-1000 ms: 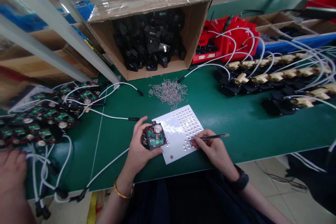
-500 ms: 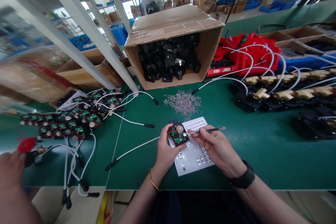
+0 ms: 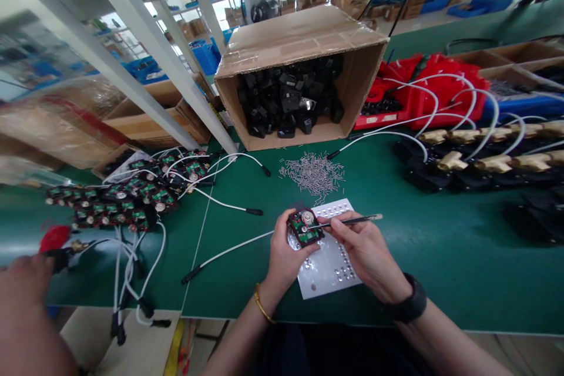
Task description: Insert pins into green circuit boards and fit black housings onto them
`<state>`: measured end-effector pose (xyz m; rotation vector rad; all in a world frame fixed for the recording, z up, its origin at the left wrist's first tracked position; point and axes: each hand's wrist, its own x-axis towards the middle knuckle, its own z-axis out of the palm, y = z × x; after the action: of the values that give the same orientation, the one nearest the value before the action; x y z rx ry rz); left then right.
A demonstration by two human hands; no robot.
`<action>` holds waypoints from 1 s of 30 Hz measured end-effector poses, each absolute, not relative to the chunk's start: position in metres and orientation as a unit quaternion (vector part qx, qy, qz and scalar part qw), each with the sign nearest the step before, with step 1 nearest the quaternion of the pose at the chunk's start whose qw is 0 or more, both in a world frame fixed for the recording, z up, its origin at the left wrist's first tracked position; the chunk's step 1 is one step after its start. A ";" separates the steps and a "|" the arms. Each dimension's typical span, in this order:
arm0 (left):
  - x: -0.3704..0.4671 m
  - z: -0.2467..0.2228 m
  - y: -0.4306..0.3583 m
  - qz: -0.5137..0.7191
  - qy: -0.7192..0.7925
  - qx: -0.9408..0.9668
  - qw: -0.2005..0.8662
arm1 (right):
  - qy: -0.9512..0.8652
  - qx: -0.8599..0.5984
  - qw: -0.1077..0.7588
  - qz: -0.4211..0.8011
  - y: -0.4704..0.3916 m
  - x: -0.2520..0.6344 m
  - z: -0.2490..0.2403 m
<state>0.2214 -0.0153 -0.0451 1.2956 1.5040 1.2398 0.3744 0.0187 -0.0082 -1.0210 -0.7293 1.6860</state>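
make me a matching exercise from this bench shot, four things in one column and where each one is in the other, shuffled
Things
1. small black module with green board
2. tweezers
3. pile of small metal pins
4. cardboard box of black parts

Places
A. loose on the green mat, just in front of the box
B. on its side at the back of the bench, open toward the camera
C. in the left hand
D. in the right hand, tip at the module

Pairs: 1-C, 2-D, 3-A, 4-B

Single head-worn view, forward and down, close over green bench (image 3: 440, 247)
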 end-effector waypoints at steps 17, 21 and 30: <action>0.228 -0.046 -0.015 0.508 0.596 0.481 0.394 | -0.294 -0.444 0.521 0.667 0.013 0.367 -0.014; 0.228 -0.047 -0.015 0.513 0.589 0.482 0.397 | -0.291 -0.442 0.521 0.669 0.014 0.366 -0.013; 0.231 -0.047 -0.015 0.535 0.581 0.464 0.402 | -0.300 -0.442 0.522 0.664 0.016 0.367 -0.020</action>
<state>0.2306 -0.0147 -0.0472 1.1724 1.4680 1.3516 0.3670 0.0156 -0.0197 -1.0598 -0.7186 1.5912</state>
